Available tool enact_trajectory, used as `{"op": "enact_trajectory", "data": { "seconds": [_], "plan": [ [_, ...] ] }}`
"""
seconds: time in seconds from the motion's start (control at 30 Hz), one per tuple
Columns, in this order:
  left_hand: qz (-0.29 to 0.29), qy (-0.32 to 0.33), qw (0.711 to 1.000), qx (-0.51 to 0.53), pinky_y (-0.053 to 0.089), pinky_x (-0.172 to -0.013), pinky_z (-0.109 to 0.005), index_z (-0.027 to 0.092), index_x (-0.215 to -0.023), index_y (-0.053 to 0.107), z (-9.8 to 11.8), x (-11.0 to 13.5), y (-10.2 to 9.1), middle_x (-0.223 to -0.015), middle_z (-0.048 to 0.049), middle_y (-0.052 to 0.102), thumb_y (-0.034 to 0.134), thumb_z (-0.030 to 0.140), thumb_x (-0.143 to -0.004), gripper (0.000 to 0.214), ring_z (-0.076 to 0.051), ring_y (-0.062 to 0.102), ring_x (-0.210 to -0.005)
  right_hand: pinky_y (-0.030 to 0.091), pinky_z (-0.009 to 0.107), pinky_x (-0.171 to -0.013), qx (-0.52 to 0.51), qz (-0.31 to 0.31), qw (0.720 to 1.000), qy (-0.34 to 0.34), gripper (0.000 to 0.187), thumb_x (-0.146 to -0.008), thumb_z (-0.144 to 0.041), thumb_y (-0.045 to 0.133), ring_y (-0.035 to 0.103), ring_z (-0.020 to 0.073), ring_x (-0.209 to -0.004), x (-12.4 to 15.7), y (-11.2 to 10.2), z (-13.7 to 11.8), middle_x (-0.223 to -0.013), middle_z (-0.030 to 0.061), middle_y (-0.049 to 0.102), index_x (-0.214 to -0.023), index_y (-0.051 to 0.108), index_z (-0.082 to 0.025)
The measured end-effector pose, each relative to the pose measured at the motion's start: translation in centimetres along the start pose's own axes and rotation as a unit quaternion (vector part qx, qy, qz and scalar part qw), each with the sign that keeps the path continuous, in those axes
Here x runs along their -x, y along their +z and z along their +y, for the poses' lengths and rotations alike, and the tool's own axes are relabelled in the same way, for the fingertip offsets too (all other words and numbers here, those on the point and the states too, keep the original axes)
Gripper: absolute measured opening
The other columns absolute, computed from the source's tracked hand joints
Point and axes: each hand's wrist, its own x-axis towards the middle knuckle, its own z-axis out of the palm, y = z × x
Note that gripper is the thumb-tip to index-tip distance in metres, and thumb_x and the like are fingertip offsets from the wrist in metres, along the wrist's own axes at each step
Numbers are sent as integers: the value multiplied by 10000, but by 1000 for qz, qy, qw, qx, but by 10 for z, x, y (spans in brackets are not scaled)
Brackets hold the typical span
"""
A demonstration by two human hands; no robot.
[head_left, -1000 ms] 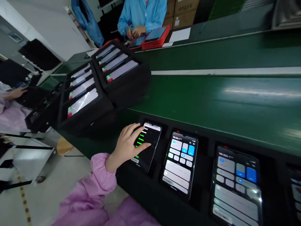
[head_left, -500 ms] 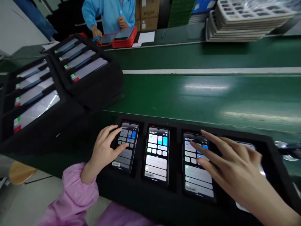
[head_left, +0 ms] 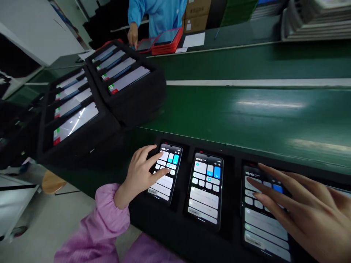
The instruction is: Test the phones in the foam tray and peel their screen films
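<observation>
Three lit smartphones lie face up in a black foam tray, each showing a panel of tiles and sliders. My left hand is over the left phone, fingers spread, index fingertip at the upper left tile and thumb by the small buttons. Between my hands lies the middle phone, untouched. My right hand reaches across the right phone with fingers apart, its index fingertip at the upper left tile. It hides much of that screen's right side. Neither hand grips anything.
Two black foam boxes at the left hold upright rows of phones. Beyond the green conveyor, a co-worker in a blue smock handles red-edged trays. Stacked pale trays stand at the back right, and a wooden stool below left.
The view has swung left, so everything sits further right. The left phone's screen looks brighter, and the middle and left phones' tiles differ slightly in shade. Both hands stay over the same phones.
</observation>
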Motion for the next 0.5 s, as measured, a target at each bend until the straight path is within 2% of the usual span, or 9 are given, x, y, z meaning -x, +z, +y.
{"op": "enact_trajectory", "data": {
  "seconds": [0.1,0.2,0.33,0.4,0.5],
  "plan": [
    [1,-4,1000,7,604,-1101,-546,213,-1284,782,0,0,1,-1404,-159,709,670,548,-1067,415,-335,688,-1291,468,577,-777,37,-2,999,-16,443,-1155,-380,395,687,432,-1140,-16,-15,-7,-1450,130,691,-1189,827,-290],
    [-1,-6,1000,5,612,-1084,-543,218,-1288,779,-1,1,2,-1410,-153,704,672,546,-1066,411,-338,682,-1295,455,569,-830,50,5,998,-42,476,-1171,-384,367,690,406,-1126,-41,-23,-27,-1451,138,698,-1174,828,-265],
    [0,-4,1000,-5,626,-1055,-540,225,-1297,776,-3,1,3,-1423,-153,693,652,538,-1078,401,-340,681,-1291,448,542,-932,-3,6,999,-52,439,-1185,-448,399,636,362,-1269,-79,-9,-65,-1567,132,631,-1326,776,-274],
    [1,0,1000,-9,630,-1047,-542,224,-1297,778,-4,1,3,-1426,-157,690,641,530,-1085,396,-345,682,-1293,439,534,-951,-18,-13,998,-53,415,-1176,-487,444,608,359,-1307,-93,2,-78,-1608,131,600,-1291,783,-278],
    [1,9,1000,-3,637,-1026,-564,206,-1299,781,-5,0,3,-1417,-173,694,636,513,-1088,400,-366,693,-1270,433,525,-952,-16,-27,999,-40,352,-1150,-502,536,595,361,-1307,-98,11,-82,-1607,117,607,-1200,803,-279]
  ]
}}
